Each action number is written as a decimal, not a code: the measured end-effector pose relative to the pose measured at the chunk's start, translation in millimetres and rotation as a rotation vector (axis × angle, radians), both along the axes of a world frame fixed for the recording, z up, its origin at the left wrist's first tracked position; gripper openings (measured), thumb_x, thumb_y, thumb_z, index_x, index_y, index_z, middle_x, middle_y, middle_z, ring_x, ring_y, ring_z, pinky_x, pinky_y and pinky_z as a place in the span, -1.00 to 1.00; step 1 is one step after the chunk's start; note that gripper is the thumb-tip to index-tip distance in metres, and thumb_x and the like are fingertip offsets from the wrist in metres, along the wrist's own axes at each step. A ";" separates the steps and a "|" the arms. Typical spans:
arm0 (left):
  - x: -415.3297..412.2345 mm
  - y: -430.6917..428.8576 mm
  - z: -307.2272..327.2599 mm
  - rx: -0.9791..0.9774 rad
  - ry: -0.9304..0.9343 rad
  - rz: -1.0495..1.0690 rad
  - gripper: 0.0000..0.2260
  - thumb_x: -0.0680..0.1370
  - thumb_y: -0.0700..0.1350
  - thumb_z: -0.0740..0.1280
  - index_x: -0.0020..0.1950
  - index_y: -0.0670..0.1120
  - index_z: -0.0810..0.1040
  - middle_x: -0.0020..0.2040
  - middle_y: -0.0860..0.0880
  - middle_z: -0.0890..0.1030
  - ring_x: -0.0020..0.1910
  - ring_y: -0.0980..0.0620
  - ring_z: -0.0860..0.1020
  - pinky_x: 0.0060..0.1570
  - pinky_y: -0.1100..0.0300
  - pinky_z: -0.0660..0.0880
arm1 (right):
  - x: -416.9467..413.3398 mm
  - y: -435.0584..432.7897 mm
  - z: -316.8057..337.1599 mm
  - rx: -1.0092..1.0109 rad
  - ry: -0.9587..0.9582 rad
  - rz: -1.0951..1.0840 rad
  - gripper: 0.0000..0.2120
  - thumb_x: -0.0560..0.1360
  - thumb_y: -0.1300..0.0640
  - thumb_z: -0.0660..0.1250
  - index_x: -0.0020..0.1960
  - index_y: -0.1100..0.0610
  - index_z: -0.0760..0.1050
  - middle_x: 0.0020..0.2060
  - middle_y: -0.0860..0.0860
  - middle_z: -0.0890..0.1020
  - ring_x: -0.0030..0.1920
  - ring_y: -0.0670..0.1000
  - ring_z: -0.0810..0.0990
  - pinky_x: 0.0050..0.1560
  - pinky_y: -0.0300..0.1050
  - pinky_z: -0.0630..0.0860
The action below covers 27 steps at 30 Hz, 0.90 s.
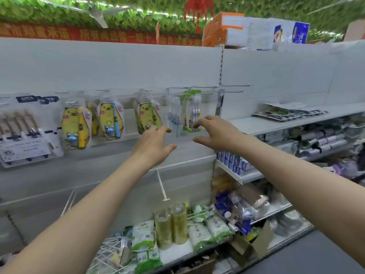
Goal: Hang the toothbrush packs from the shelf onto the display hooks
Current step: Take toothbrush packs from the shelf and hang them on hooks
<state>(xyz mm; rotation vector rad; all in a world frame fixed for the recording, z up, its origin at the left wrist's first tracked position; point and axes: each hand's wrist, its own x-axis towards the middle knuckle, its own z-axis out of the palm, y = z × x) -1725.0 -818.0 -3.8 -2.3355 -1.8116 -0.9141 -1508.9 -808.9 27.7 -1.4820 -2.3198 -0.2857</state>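
Note:
Toothbrush packs hang in a row from hooks on the white back panel. A green-edged pack (192, 113) and a clear pack (175, 117) hang from the display hooks (189, 88) at the centre. Yellow bear packs (110, 118) hang further left. My left hand (156, 144) is raised just below and left of the clear pack, fingers spread and holding nothing. My right hand (214, 131) is held just right of the green-edged pack, fingers loosely bent, its fingertips close to the pack's lower edge. More flat packs (286, 112) lie on the shelf (256, 125) at the right.
A bare hook (163, 185) sticks out below my left hand. Lower shelves hold bags, two clear jars (171, 226) and small blue boxes (233, 161). A large bamboo brush pack (23, 131) hangs at far left. Cartons (223, 29) stand on top of the unit.

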 end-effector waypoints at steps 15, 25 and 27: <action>343.2 73.1 -1.5 -0.013 0.067 -0.245 -0.50 0.54 0.16 0.37 0.42 0.00 0.40 0.35 -0.06 0.47 0.32 -0.06 0.44 0.29 0.03 0.42 | 347.5 3.3 -1.9 0.045 -0.063 -0.290 -0.49 0.56 -0.19 0.31 0.44 -0.03 0.38 0.41 0.02 0.42 0.42 0.08 0.35 0.33 0.03 0.39; 516.9 129.7 5.5 -0.008 -0.011 -0.523 -0.58 0.52 0.06 0.44 0.35 0.07 0.47 0.29 0.02 0.51 0.25 0.03 0.49 0.24 0.09 0.43 | 530.5 42.7 -5.0 0.050 0.060 -0.253 -0.51 0.53 -0.18 0.36 0.41 -0.09 0.41 0.33 -0.06 0.47 0.33 -0.03 0.42 0.28 0.03 0.46; 543.9 151.0 3.9 0.006 -0.043 -0.552 -0.58 0.50 0.02 0.47 0.33 0.06 0.50 0.26 0.04 0.53 0.22 0.06 0.50 0.23 0.09 0.45 | 561.2 61.6 -10.0 0.037 0.081 -0.258 -0.51 0.53 -0.20 0.35 0.41 -0.11 0.40 0.35 -0.09 0.45 0.32 -0.06 0.41 0.28 -0.01 0.46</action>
